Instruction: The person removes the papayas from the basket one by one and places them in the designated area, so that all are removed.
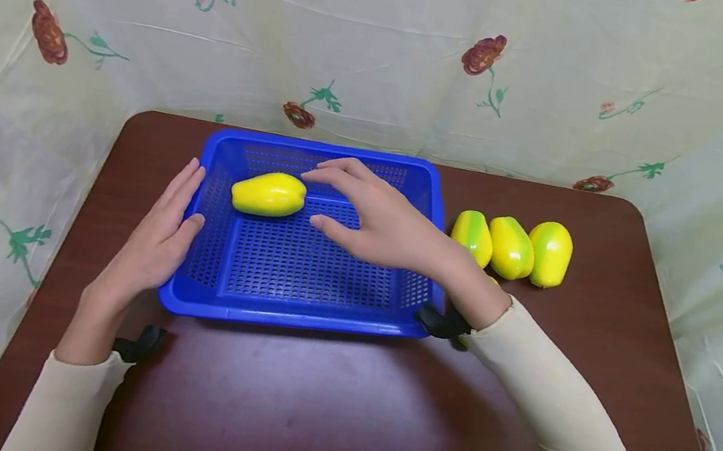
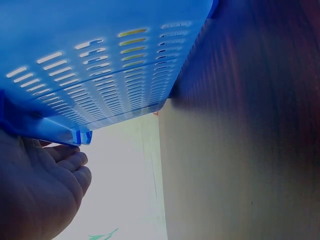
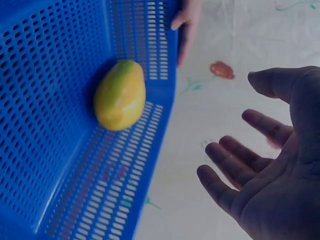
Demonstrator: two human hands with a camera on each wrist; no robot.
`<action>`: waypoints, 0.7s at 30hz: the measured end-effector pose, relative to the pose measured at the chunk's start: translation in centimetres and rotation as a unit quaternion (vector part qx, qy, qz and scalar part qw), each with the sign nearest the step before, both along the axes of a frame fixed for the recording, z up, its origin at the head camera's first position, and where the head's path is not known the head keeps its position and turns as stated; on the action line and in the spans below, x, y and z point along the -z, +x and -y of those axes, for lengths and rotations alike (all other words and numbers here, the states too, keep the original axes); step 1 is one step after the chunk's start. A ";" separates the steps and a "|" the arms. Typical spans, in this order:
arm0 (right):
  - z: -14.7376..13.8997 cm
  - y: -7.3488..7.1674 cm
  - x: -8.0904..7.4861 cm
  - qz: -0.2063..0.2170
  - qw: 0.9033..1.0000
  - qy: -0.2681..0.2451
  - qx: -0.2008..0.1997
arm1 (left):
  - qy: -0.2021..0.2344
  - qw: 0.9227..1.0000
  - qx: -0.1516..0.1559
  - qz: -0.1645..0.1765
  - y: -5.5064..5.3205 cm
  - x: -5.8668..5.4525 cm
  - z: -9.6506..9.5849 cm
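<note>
A yellow fruit tinged with green (image 1: 268, 194), papaya-like in shape, lies on its side in the left part of a blue plastic basket (image 1: 301, 321). My right hand (image 1: 385, 217) hovers over the basket, just right of the fruit, its fingers spread and holding nothing. In the right wrist view the fruit (image 3: 120, 96) is well apart from the fingertips (image 3: 207, 175). My left hand (image 1: 158, 242) rests along the basket's left rim with fingers extended. From the left wrist, the fingers (image 2: 75, 162) are seen beneath the basket's rim (image 2: 55, 131).
Several similar yellow-green fruits (image 1: 510, 248) lie on the brown table (image 1: 313, 418) to the right of the basket, partly behind my right forearm. A pale cloth with printed flowers (image 1: 393, 46) hangs behind the table and at its sides.
</note>
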State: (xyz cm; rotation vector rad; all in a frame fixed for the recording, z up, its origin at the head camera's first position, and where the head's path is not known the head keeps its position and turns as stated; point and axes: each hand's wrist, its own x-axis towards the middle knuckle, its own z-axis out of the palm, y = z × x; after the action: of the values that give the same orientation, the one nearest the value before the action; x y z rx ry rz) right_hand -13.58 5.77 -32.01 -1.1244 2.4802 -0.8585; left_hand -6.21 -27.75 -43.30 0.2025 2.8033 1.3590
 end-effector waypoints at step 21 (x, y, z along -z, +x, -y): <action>4.7 -2.8 2.9 0.001 0.998 0.027 -0.050 | 0.001 1.000 0.004 -0.012 -0.1 0.1 -0.1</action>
State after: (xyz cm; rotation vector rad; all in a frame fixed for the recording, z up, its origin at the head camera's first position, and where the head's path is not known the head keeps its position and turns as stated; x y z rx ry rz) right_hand -16.39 1.05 -34.95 -1.2172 2.4077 -0.7591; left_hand -6.29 -27.66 -43.38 0.2317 2.8175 1.3656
